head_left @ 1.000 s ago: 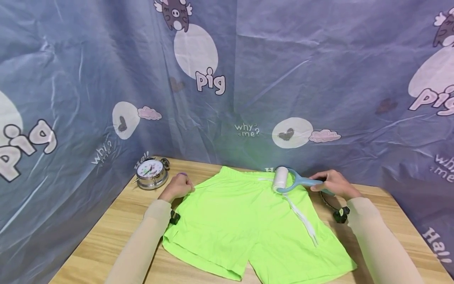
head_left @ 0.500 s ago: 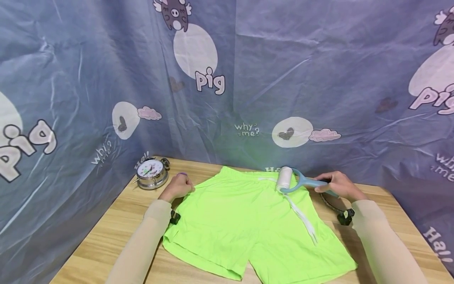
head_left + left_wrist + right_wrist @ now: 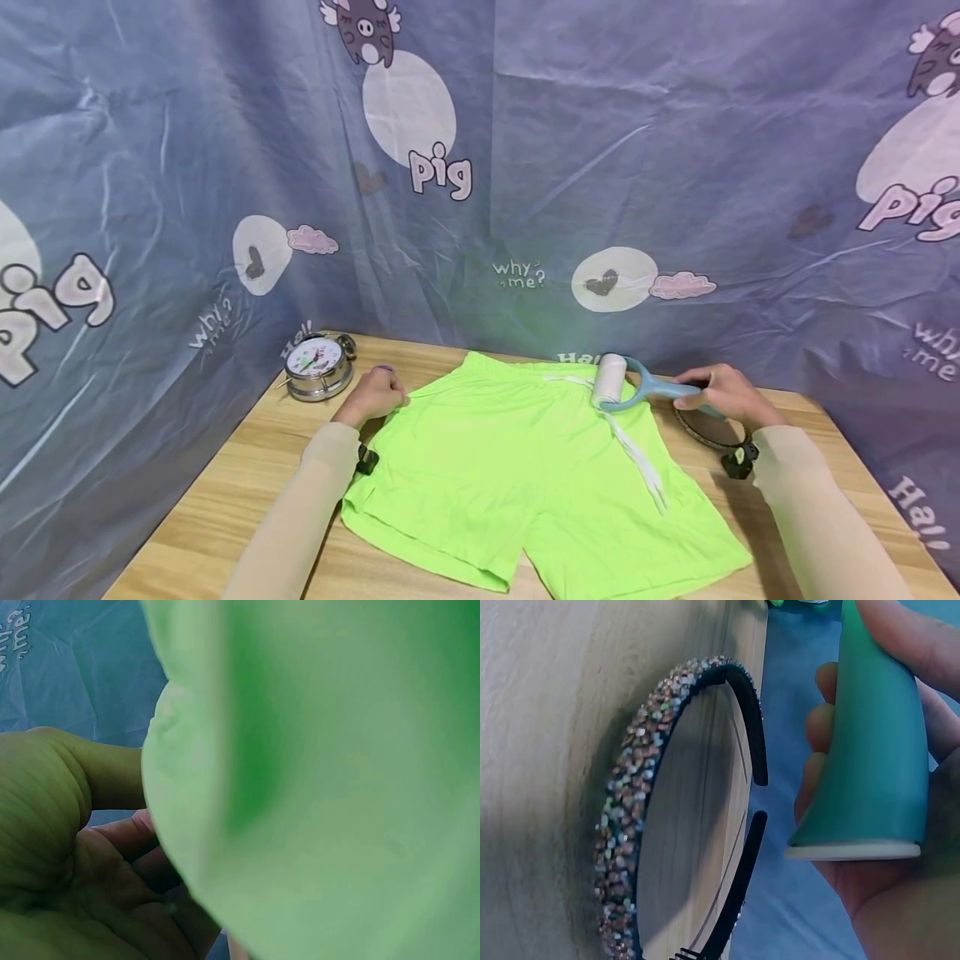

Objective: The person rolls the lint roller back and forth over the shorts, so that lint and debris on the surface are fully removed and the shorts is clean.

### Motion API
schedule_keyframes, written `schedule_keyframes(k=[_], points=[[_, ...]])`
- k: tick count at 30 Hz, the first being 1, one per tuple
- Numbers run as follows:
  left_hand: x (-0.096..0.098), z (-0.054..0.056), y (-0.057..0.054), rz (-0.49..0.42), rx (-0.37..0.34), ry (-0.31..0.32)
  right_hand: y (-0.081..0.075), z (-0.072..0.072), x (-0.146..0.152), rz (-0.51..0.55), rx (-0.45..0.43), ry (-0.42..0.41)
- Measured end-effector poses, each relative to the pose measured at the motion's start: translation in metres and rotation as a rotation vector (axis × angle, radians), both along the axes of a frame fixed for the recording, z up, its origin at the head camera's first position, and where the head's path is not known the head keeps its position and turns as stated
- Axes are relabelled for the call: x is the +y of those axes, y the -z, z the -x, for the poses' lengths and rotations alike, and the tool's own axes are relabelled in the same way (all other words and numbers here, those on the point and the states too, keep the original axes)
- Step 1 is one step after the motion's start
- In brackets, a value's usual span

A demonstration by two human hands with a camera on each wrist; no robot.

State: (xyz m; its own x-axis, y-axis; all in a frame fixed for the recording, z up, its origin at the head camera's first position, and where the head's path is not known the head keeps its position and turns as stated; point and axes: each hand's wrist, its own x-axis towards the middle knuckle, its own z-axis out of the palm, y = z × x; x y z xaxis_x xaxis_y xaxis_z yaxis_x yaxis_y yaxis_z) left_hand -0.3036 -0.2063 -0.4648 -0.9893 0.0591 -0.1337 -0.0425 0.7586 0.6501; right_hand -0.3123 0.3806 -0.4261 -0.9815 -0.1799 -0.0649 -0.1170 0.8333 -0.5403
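Bright neon-green shorts (image 3: 465, 450) lie spread on the wooden table, with a white drawstring (image 3: 636, 457) trailing down one leg. My left hand (image 3: 377, 395) pinches the left side edge of the shorts. In the left wrist view the green cloth hides the fingertips of that hand (image 3: 97, 885). My right hand (image 3: 723, 393) grips the blue handle of a lint roller (image 3: 660, 387). Its white roll (image 3: 610, 380) sits on the right end of the waistband. Fingers and thumb wrap around the handle (image 3: 877, 765) in the right wrist view.
A silver twin-bell alarm clock (image 3: 318, 367) lies face up at the back left. Under my right forearm is a beaded headband (image 3: 630, 787) on the table (image 3: 210, 500). A blue printed curtain (image 3: 525, 167) hangs close behind the table's back edge.
The lint roller and my right hand have moved a little to the right along the waistband. More of the headband shows now. My left hand stays at the shorts' edge.
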Motion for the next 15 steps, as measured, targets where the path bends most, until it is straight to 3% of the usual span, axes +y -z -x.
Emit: schedule_keyframes(k=[15], points=[[-0.001,0.001,-0.001,-0.006,-0.006,0.006,0.004,-0.012,0.01,-0.013,0.005,0.003]])
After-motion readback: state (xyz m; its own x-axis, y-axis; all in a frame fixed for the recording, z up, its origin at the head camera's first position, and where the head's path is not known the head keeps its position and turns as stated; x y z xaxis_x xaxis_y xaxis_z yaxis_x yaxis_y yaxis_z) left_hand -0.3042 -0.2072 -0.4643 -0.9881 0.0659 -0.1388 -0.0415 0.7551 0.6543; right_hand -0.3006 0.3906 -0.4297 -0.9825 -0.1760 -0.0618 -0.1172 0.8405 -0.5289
